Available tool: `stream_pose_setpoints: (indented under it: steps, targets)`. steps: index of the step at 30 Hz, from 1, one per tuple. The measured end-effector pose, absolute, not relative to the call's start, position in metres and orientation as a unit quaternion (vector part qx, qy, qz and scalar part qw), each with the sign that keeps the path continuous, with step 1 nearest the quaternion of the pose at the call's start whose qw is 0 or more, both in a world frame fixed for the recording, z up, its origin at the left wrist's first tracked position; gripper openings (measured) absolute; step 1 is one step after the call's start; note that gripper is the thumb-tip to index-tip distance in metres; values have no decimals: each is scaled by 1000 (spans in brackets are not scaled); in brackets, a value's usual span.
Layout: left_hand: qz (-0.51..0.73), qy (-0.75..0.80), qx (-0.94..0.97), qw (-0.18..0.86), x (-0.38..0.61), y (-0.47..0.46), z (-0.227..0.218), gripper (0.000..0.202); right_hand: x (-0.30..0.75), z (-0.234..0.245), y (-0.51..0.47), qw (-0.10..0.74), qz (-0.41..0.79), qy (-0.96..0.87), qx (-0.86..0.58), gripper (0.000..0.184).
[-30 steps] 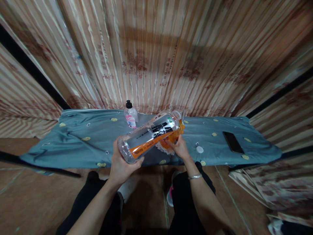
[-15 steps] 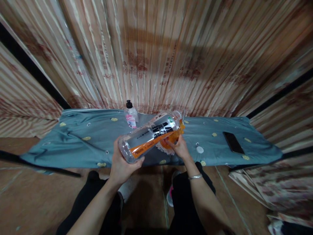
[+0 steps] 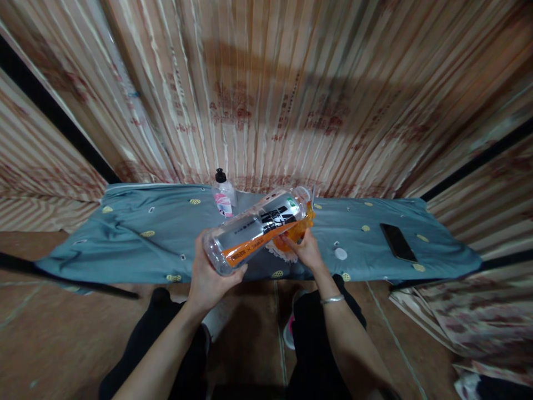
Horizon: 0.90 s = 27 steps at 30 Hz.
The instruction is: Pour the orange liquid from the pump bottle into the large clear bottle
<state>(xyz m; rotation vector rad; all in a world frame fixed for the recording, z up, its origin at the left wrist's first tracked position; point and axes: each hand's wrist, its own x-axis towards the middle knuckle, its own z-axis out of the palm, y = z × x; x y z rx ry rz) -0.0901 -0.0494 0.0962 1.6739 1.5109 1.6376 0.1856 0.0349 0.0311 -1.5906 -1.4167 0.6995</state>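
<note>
A large clear plastic bottle (image 3: 260, 230) with an orange and black label lies tilted in the air, its mouth up and to the right. My left hand (image 3: 210, 278) is wrapped round the bottle's base. My right hand (image 3: 306, 244) grips an orange translucent object (image 3: 297, 229) under the bottle's neck; the bottle hides much of it, so its kind is unclear. A thin clear piece (image 3: 313, 194) sticks up beside the bottle's mouth. Below the orange object lies a whitish frilly item (image 3: 283, 254). A round white cap (image 3: 340, 254) rests on the cloth to the right.
A pump-top bottle (image 3: 224, 197) with a pink and white label stands behind my left hand. A black phone (image 3: 397, 243) lies at the right of the blue-grey cloth surface (image 3: 137, 250). Patterned curtains (image 3: 266, 100) hang behind, and dark poles (image 3: 58, 111) frame the sides.
Almost nothing differs. The view has shifted very slightly, and both hands keep the same hold on the bottle and the orange object.
</note>
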Motion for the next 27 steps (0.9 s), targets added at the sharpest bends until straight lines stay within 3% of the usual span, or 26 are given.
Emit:
stream_pose_setpoints:
  steps: [27]
  targets:
    - [579, 539, 573, 215, -88, -50, 101, 78, 184, 30, 35, 442, 271, -565, -642, 74]
